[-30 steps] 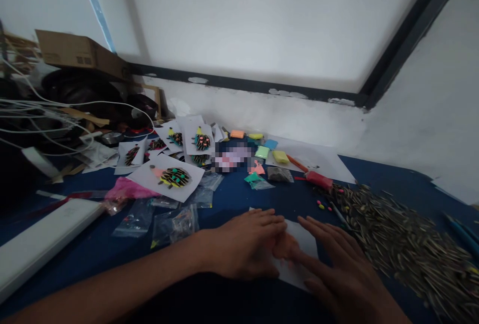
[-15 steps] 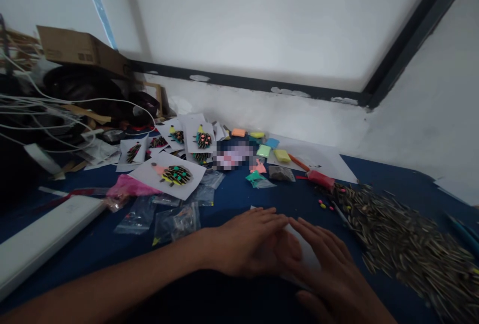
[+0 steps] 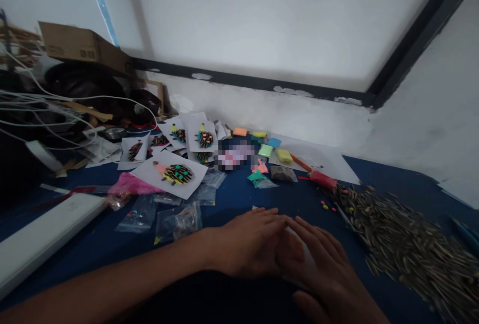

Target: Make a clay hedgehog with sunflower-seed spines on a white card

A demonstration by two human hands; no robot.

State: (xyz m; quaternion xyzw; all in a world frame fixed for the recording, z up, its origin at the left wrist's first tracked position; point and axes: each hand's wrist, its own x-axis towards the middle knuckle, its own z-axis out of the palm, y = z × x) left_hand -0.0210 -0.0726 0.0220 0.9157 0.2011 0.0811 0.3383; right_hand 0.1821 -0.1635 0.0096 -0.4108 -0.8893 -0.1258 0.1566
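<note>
My left hand (image 3: 249, 244) reaches in from the left, low in the view, its fingers bent together and pointing right. My right hand (image 3: 329, 264) comes from the lower right with its fingers stretched and its thumb apart. Their fingertips meet above a sheet of white paper (image 3: 310, 259), which is mostly covered by the hands. Whatever lies under the left fingers is hidden. Beyond the hands are a small bag of green clay (image 3: 256, 179), pink clay (image 3: 260, 165) and a bag of dark clay (image 3: 283, 173).
Striped seeds (image 3: 407, 244) are heaped at right beside a red-wrapped pack (image 3: 324, 180). Hedgehog picture cards (image 3: 144, 171) lie at back left, with plastic bags (image 3: 138, 214) before them. A long white box (image 3: 45, 244) sits at left, near cables (image 3: 108, 98) and a cardboard box (image 3: 71, 44).
The whole view has shifted slightly, so things on the table appear a little further right. Both hands stay together over the paper, with only slight finger movement.
</note>
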